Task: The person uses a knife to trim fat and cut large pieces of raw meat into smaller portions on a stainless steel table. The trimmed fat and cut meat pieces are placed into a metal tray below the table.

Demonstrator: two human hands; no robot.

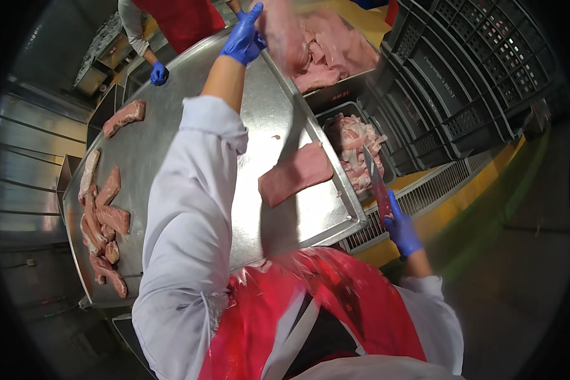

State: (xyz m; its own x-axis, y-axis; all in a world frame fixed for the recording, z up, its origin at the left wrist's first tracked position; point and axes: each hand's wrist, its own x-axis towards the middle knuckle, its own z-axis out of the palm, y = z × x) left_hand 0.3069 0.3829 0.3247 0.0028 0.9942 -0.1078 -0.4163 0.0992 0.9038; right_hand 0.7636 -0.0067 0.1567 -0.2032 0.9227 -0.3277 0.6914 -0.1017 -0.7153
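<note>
My gloved left hand (240,39) is at the top of the view, fingers curled at the edge of a blurred pink meat slab (277,31), apparently gripping it. My gloved right hand (400,228) grips a knife (373,177), its blade pointing up over a grey tub of pale meat trimmings (351,142). A flat pink meat piece (294,174) lies on the steel table (247,221) between my arms. Several reddish meat strips (113,218) lie along the table's left side, another (123,117) farther up.
A bin of large pink meat slabs (335,54) stands beyond the table's right edge. Grey plastic crates (449,95) fill the upper right, by a floor grate (418,196). A co-worker in a red apron (187,22) stands across the table, one gloved hand (159,73) at its rim.
</note>
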